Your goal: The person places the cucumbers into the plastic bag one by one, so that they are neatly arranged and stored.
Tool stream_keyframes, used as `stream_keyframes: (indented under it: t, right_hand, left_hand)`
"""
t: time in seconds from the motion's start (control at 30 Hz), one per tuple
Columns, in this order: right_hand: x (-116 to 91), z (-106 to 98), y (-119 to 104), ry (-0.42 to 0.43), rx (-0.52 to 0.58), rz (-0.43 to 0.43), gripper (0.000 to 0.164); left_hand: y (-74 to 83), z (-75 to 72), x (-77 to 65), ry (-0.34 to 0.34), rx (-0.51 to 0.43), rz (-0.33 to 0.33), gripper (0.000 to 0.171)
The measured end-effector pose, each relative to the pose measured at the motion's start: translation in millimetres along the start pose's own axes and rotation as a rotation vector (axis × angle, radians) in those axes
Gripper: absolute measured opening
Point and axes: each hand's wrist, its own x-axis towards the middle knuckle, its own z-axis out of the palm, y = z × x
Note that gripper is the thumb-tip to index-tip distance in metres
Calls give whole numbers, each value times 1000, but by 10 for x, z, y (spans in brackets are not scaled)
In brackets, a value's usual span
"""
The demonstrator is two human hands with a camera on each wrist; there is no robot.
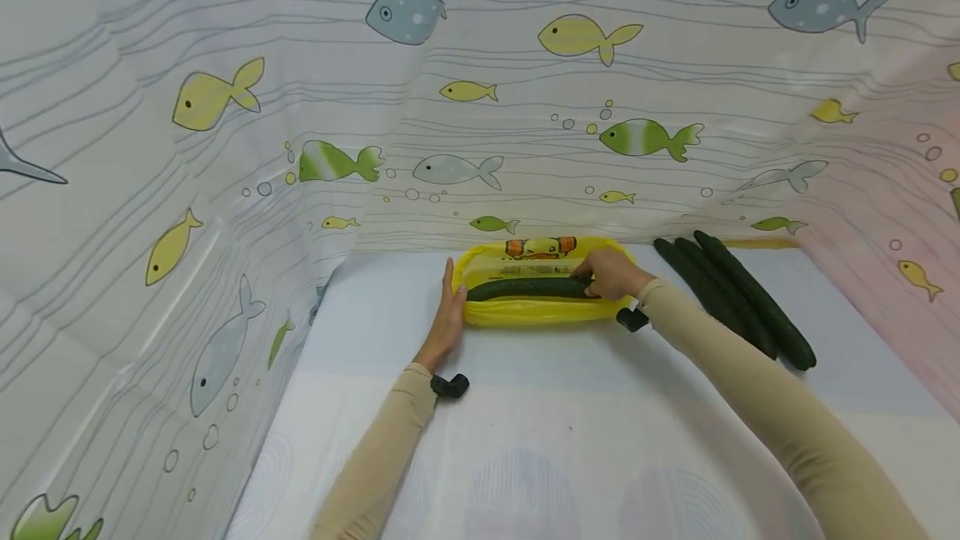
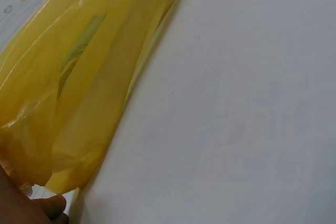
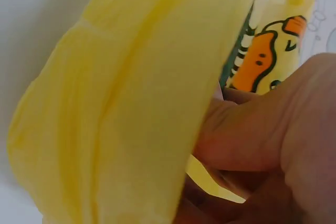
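Observation:
A yellow plastic bag (image 1: 540, 312) with a cartoon print lies open on the table, its mouth spread wide. Inside that mouth a long dark green cucumber (image 1: 528, 288) lies crosswise. My right hand (image 1: 611, 273) grips the cucumber's right end within the bag; in the right wrist view the bag's front wall (image 3: 126, 98) hides most of the fingers. At the other side, my left hand (image 1: 447, 319) holds the bag's left edge, thumb in front, close to the cucumber's left end. The left wrist view shows the creased bag (image 2: 79, 87) above part of that hand (image 2: 37, 208).
Three more cucumbers (image 1: 738, 298) lie side by side, slanting, to the right of the bag near the table's back edge. A fish-patterned sheet (image 1: 450, 123) hangs behind and along both sides. The table (image 1: 517, 423) has a pale patterned cover.

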Motion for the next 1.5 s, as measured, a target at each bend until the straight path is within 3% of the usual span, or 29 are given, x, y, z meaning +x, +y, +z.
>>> stream_keyframes:
  t: [0.27,0.47,0.73,0.97,1.5]
  right_hand:
    - [40,170,76,-63,13,27,38]
    - [36,251,176,-71,94,15,39]
    - [-4,248,307,-79,165,17,40]
    - [-68,214,309,-68,138,39,44]
    - [-146,182,177,-70,-17,37,62]
  left_hand:
    - [-11,46,-26,-6,5,-20,65]
    - [12,40,-39,-1,12,-26,65]
    - [-15,21,2,16,26,22,64]
    - [11,3,10,0,37,-17,65]
    - [-14,16,-12,10,32,5,64]
